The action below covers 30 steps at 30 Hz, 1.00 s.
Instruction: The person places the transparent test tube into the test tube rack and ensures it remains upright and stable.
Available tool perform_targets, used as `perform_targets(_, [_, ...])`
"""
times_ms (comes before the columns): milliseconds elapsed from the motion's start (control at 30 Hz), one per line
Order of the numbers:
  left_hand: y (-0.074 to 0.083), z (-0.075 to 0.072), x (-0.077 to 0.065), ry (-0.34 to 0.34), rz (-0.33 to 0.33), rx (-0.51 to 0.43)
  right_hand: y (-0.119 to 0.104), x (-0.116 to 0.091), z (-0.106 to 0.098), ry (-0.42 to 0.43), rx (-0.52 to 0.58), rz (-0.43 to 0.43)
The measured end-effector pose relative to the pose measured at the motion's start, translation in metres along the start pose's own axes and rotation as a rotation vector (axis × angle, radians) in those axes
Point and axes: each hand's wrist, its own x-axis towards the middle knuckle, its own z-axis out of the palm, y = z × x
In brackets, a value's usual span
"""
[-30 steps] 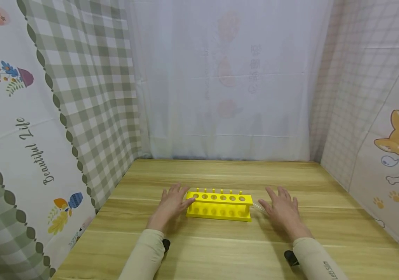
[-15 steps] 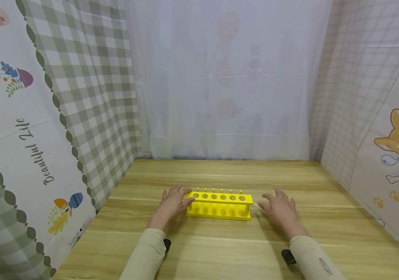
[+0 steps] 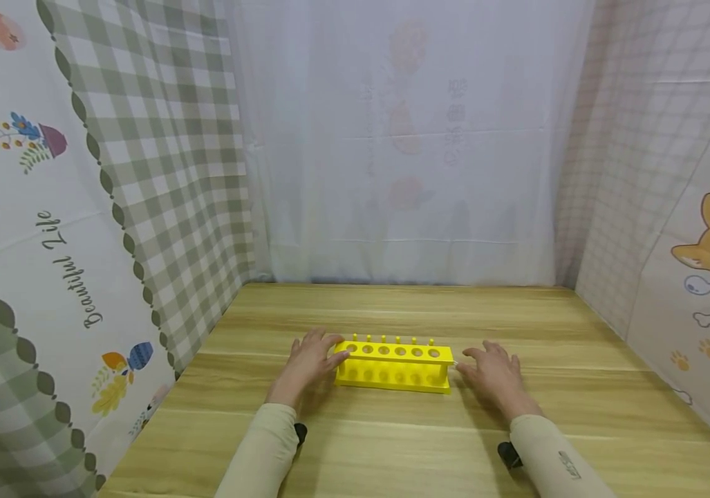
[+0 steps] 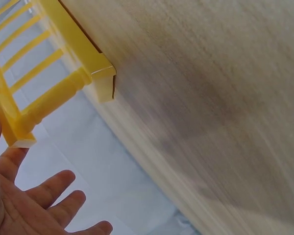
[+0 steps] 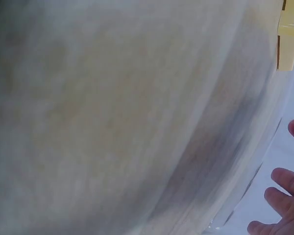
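Observation:
A yellow test tube rack (image 3: 392, 366) stands upright on the table, with a row of holes in its top plate and a row of short pegs behind. At its left end my left hand (image 3: 307, 363) pinches the top plate between thumb and index finger; the other fingers spread outward, as the left wrist view shows. My right hand (image 3: 494, 373) is just off the rack's right end, fingers relaxed and parted, thumb pointing toward the rack. Between that thumb and the rack, a bit of a thin clear rod-like thing (image 3: 456, 364) shows; the hand hides the rest.
The wooden table (image 3: 379, 443) reaches back to a white curtain (image 3: 404, 207). A green checked cloth (image 3: 174, 173) hangs on the left, and a printed cloth (image 3: 659, 242) with a cartoon dog closes the right side.
My right hand has moved left and closer to the rack's right end, covering more of the clear rod-like thing. The left hand stays at the rack's left end.

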Motion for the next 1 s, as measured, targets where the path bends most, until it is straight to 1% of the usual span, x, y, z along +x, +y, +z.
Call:
perform_targets(233, [-0.001, 0.0, 0.001, -0.003, -0.001, 0.003, 0.0, 0.005, 0.003, 0.015, -0.015, -0.02])
perform_targets(433, [0.0, -0.001, 0.0, -0.011, -0.004, -0.002, 0.0, 0.011, 0.005, -0.018, -0.001, -0.021])
perform_targets(700, [0.0, -0.001, 0.0, -0.01, -0.012, -0.007, -0.004, 0.017, 0.005, -0.04, -0.05, -0.03])
perform_targets(867, [0.001, -0.001, 0.0, -0.005, 0.0, -0.002, -0.005, 0.018, 0.007, -0.07, -0.054, -0.017])
perform_targets(1000, [0.001, -0.001, 0.0, 0.002, 0.004, -0.003, -0.006, 0.018, 0.008, -0.074, -0.052, -0.017])
